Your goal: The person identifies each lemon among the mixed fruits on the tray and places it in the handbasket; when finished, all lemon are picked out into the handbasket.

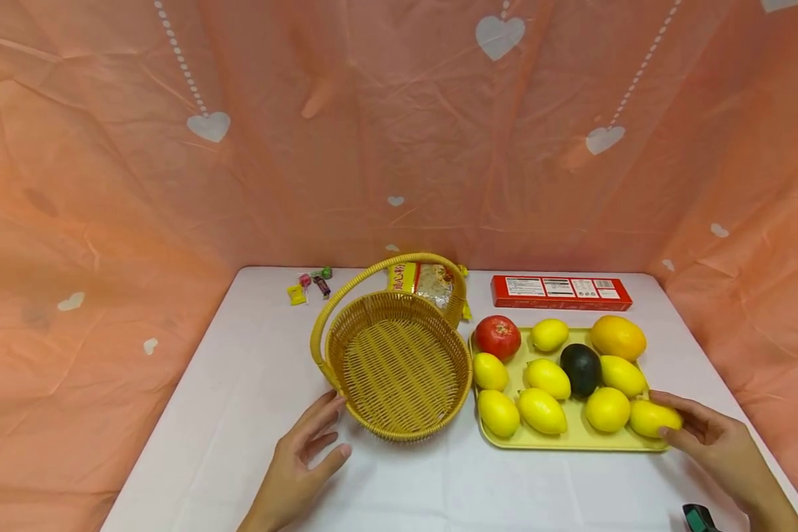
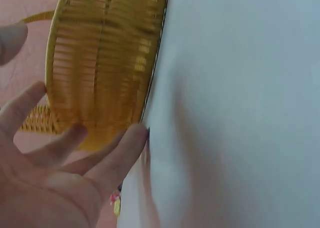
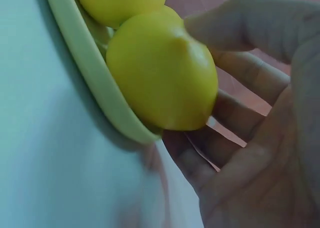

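Note:
A round wicker basket (image 1: 399,436) with a tall arched handle stands on the white table. Fingers spread, my left hand (image 1: 299,458) is at its near left side. In the left wrist view the fingertips (image 2: 135,133) come right up to the woven wall of the basket (image 2: 100,63). My right hand (image 1: 718,443) holds a lemon (image 1: 652,419) at the near right corner of a yellow tray (image 1: 572,441), thumb on one side and fingers behind. The right wrist view shows this lemon (image 3: 160,73) close over the tray rim (image 3: 100,83), against another lemon.
Several more lemons (image 1: 541,411), a red pomegranate (image 1: 498,338), a dark avocado-like fruit (image 1: 581,371) and an orange-yellow fruit (image 1: 618,338) lie on the tray. Behind stand a red box (image 1: 561,292) and a yellow food packet (image 1: 432,283). Small candies (image 1: 297,295) lie back left.

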Demonstrator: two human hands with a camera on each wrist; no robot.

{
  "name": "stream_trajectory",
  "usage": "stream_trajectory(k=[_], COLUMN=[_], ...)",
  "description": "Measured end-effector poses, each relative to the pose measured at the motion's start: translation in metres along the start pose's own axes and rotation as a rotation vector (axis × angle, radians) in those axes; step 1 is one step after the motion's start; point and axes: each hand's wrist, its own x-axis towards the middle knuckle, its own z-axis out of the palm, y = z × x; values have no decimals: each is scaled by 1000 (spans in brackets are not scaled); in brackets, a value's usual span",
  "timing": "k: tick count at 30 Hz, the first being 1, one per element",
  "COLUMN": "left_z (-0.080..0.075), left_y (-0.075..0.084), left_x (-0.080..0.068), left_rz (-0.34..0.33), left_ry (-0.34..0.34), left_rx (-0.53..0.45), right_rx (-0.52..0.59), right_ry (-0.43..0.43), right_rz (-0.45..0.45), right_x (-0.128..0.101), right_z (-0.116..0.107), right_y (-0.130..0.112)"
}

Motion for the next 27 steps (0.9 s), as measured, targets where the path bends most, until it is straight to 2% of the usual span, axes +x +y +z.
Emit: stream_trajectory(k=[4,9,12,16,20,23,27], left_z=[14,25,30,40,48,52,54], left_y=[5,5,4,5,5,4,3], left_x=[1,3,5,8,11,12,13], left_rz=[-13,-35,-42,-64,-83,-76,-63], left_ry=[60,109,153,235,308,339,355], left_rx=[-13,-11,-6,-29,-93,-134,-165], right_rx=[-18,-136,-173,-138,-95,-48,17], right_ry=[13,40,37,25,9,-11,-95], right_rz=[35,111,117,49,-72,-180,-325], right_x=[-7,-6,-6,-6,2,13,34], right_z=[1,0,-5,-10,-5,3,16], right_y=[2,-3,-9,-23,-45,-67,-101])
